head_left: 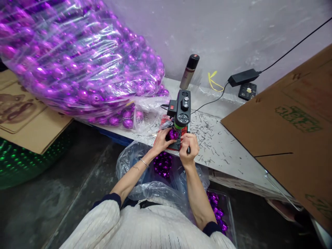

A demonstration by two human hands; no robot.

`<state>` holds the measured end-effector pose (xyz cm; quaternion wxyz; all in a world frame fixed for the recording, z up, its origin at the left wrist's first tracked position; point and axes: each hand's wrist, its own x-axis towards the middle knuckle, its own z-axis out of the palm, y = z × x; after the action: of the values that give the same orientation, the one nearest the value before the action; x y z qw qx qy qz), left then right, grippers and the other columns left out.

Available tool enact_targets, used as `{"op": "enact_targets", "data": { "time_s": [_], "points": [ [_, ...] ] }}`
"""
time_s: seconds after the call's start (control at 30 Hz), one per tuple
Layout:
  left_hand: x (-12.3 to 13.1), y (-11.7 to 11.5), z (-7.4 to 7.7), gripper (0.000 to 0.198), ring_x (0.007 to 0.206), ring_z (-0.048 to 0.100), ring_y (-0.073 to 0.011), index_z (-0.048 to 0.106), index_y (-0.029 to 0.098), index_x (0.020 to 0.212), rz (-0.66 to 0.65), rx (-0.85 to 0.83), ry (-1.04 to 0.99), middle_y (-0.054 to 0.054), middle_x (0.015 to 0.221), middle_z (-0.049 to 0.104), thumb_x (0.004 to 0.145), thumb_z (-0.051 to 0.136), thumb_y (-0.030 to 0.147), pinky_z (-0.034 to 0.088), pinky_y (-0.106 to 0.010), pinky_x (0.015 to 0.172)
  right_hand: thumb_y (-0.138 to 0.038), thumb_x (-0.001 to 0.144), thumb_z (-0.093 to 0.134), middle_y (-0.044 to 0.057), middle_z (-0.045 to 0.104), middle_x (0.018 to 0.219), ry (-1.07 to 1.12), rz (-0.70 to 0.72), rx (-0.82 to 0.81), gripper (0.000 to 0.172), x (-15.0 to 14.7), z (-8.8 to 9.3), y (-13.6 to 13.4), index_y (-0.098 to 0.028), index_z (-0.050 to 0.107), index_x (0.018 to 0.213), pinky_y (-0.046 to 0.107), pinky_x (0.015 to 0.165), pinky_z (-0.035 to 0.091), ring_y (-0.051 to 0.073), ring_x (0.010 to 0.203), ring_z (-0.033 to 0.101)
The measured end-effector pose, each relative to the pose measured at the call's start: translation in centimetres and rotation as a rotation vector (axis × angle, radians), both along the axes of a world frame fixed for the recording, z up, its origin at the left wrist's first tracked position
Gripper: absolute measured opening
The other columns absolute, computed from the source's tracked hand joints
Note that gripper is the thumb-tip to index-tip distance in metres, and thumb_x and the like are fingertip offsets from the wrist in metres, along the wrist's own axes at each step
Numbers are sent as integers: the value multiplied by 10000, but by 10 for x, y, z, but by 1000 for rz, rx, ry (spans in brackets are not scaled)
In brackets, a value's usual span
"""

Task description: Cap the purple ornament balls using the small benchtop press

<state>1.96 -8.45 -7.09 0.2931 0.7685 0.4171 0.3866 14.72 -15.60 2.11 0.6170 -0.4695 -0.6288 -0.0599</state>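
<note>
A small black bench machine (pixel 183 108) with round vents and a green ring stands on the white table. My left hand (pixel 163 141) holds a shiny purple ball (pixel 173 134) under the machine's lower end, fingers curved round its left side. My right hand (pixel 189 147) is closed round the machine's lever handle (pixel 188 149), just right of the ball. Below the table edge, an open clear plastic bag (pixel 135 160) has more purple balls (pixel 163 164) in it.
A huge clear bag of purple balls (pixel 103 69) fills the back left. Behind the machine stand a spray can (pixel 189 72) and a black power adapter (pixel 243 77). Short dark bits (pixel 207 135) litter the table (pixel 233 152). Cardboard boxes (pixel 290 128) rise at the right.
</note>
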Motion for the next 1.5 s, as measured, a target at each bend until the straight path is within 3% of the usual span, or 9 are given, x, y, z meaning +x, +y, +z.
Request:
{"op": "enact_targets", "data": {
  "time_s": [0.27,0.6,1.07,1.17,1.3,1.4,1.5],
  "points": [
    [2,-3,-9,670,1259,636,-318,570,219,1427,32,-34,-50,-149,1386,671,855,778,500,462,-503,1095,-155,972,461,19,642,798,33,-8,11,229,-1,-8,0,-227,578,789,323,685,493,161,743,633],
    [2,-5,-12,680,1279,629,-323,557,216,1443,13,-23,-47,-160,1386,670,866,760,512,457,-511,1103,-227,1000,433,12,611,792,46,-37,36,240,0,-31,1,-231,554,793,329,678,485,157,734,610],
    [2,-4,-13,672,1285,628,-328,568,224,1426,8,-25,-60,-159,1380,670,859,764,526,462,-528,1102,-212,994,413,-1,587,763,-70,-16,86,233,5,-44,5,-239,514,786,347,702,485,146,684,583],
    [4,0,-15,673,1281,632,-329,569,213,1418,6,-9,-70,-163,1371,674,855,770,521,471,-529,1097,-186,985,421,-7,585,745,-40,-8,113,253,3,-32,6,-233,512,754,327,654,464,139,658,574],
    [1,-6,-15,674,1303,620,-324,520,209,1462,-3,41,-64,-170,1392,655,886,744,477,472,-534,1113,-198,991,446,-7,543,664,102,-56,23,304,1,7,5,-235,514,696,339,638,449,165,669,589],
    [-13,-35,-13,641,1383,563,-311,456,232,1524,-99,146,39,-167,1470,595,942,675,390,417,-547,1182,-221,1005,454,-8,522,642,134,-40,-47,336,1,28,4,-240,499,673,348,668,452,174,689,597],
    [-33,-68,-7,770,1488,442,-357,435,270,1555,-260,228,197,-185,1596,458,884,724,513,342,-589,1230,-214,1003,467,-6,543,648,122,-36,-36,338,1,26,2,-238,504,668,342,675,447,169,692,599]
  ]
}}
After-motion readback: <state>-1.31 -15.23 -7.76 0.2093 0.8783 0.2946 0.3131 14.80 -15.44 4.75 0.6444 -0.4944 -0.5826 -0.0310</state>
